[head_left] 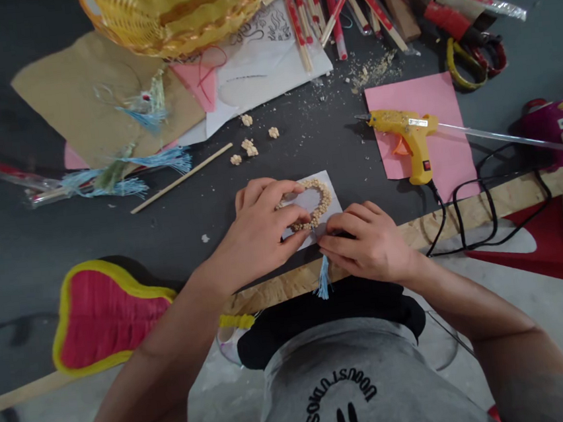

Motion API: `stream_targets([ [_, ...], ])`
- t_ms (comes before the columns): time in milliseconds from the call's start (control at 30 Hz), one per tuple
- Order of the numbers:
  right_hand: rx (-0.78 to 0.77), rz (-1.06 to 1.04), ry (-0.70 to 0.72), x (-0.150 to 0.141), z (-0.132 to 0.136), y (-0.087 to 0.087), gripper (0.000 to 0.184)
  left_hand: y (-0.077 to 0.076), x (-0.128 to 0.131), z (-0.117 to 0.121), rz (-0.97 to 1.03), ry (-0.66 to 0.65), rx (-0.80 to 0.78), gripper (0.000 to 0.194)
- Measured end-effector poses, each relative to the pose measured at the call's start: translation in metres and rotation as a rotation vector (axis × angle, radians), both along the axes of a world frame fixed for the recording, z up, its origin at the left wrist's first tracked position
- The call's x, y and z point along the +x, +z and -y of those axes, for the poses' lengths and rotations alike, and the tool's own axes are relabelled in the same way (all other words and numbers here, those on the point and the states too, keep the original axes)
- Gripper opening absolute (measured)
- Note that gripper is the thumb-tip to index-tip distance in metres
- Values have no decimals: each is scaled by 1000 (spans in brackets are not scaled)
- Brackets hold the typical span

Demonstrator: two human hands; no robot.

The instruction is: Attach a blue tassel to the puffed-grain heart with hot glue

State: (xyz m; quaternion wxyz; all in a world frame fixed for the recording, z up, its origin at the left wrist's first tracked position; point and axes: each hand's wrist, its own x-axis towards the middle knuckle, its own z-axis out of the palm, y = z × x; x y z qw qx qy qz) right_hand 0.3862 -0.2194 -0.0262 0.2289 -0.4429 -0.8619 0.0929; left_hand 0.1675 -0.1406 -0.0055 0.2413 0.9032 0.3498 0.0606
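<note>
A ring of small pale beads point(324, 201) lies on a square of white paper point(327, 179) near the table's front edge. My left hand point(265, 222) curves over the ring's left side, its fingertips and thumb gripping the beadwork. At the paper's lower right corner, my right hand point(368, 239) pinches the top of a light blue tassel point(323, 280). The tassel's strands hang over the wooden table edge, and its upper end is hidden by my fingers. Beyond my left hand sit several loose bead clusters point(251, 149).
A yellow glue gun point(406, 132) rests on pink paper point(450, 105) at right, its black cable point(456, 221) looping over the edge. A thin wooden stick point(183, 177), scissors point(467, 67), a yellow basket point(180, 41) and a red heart-shaped piece point(107, 317) lie around.
</note>
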Motion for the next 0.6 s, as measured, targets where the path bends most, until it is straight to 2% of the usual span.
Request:
stream_targets([
  [400,-47,-139,-5,4,0,-1,14,0,-3,-2,-16,-17,40,14],
  [600,-35,-166,-45,4,2,-5,18,8,-9,1,-2,-16,124,14],
])
